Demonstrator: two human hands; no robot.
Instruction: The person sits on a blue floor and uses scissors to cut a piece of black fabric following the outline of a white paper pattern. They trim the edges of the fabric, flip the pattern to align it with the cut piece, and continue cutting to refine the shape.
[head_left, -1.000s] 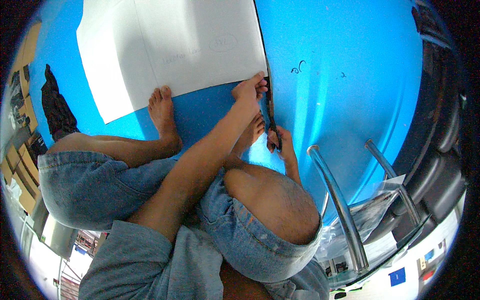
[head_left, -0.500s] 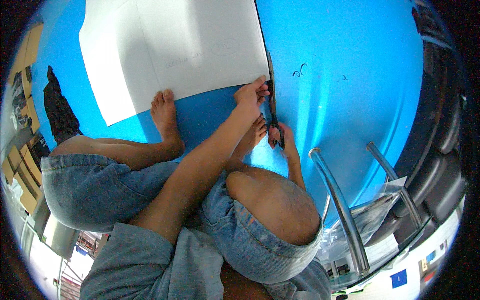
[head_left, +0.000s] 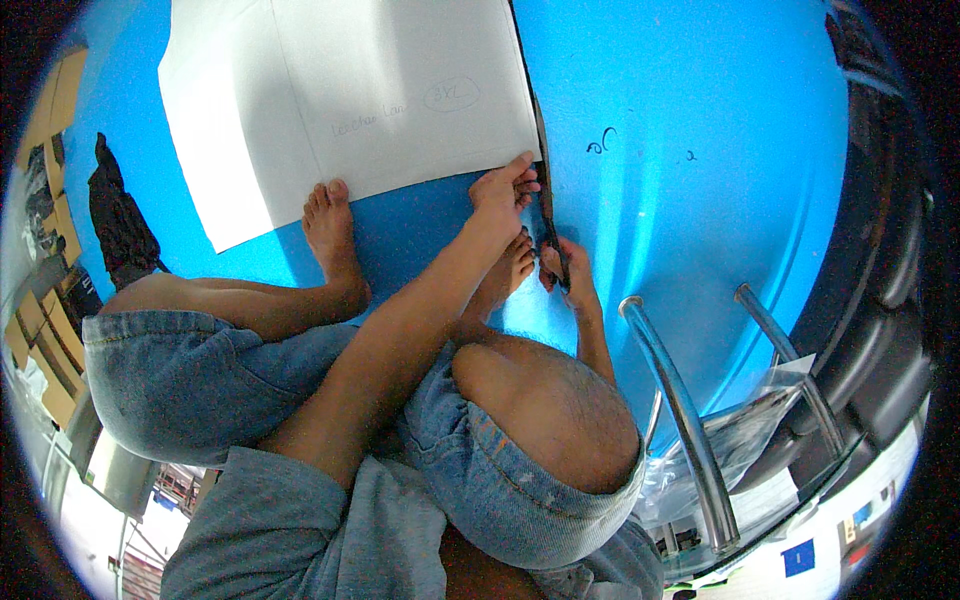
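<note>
A large white paper sheet (head_left: 300,110) with faint pencil lines and handwriting lies on a blue surface (head_left: 700,220). A thin dark edge (head_left: 521,45) shows along its right side. At the sheet's lower right corner, my left hand (head_left: 508,188) is closed, with a fingertip on the corner and the other fingers curled. My right hand (head_left: 570,268) grips the handles of long dark scissors (head_left: 546,205). Their blades point away from me, past my left fingertips and along the sheet's right edge. Whether the blades are apart is hard to see.
My bare left foot (head_left: 327,225) touches the sheet's lower edge; my right foot (head_left: 518,260) is between my hands. Black cloth (head_left: 120,215) lies at far left. Chrome tubes (head_left: 680,420) with a clear plastic bag (head_left: 730,450) stand lower right, beside black padded seating (head_left: 850,350).
My right hand and the scissors have shifted slightly, a little away from me and to the right. My left hand and the sheet stay almost in place.
</note>
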